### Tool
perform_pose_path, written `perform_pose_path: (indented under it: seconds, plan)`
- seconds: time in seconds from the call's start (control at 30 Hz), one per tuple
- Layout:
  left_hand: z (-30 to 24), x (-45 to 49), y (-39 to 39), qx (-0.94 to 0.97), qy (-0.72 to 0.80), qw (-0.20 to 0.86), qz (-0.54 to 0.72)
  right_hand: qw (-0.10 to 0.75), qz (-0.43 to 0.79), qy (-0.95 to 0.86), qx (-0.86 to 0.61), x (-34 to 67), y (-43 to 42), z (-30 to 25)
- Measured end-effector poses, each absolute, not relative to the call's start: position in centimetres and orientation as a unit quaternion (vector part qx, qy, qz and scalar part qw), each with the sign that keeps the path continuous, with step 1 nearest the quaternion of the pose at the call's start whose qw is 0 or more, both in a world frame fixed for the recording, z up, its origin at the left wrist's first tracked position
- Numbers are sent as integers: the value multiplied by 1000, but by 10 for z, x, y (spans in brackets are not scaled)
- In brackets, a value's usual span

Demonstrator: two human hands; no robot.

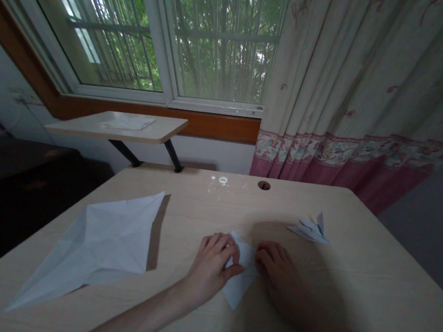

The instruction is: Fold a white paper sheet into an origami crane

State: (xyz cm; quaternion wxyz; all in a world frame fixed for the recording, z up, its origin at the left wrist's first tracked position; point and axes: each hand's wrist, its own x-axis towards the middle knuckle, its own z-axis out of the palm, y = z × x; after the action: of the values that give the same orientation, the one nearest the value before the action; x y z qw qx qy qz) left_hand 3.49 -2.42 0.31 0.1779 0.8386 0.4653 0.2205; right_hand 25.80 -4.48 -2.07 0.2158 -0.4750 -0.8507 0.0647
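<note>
A small folded sheet of white paper (238, 288), roughly diamond-shaped, lies on the desk between my two hands. My left hand (216, 259) is curled over its left side, thumb and fingers closing on the paper. At the opposite edge, my right hand (275, 262) has its fingers bent and pressed together on the right corner. The right fingertips partly hide that corner. Beyond my right hand rests a folded paper figure (311, 230) with pointed tips, touched by neither hand.
A large creased sheet of white paper (115, 244) spreads over the left of the desk (194, 200). Behind it stands a raised small shelf (170, 126) with paper (127, 121) on top. A round cable hole (264, 186) is near the back edge. A curtain (330, 93) hangs at right.
</note>
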Motion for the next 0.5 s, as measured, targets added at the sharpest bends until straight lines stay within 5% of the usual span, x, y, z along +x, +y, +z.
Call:
perform_pose_path:
  seconds: [0.5]
  plan:
    - [5, 13, -3, 869, 359, 261, 220, 170, 81, -858, -478, 260, -45, -12]
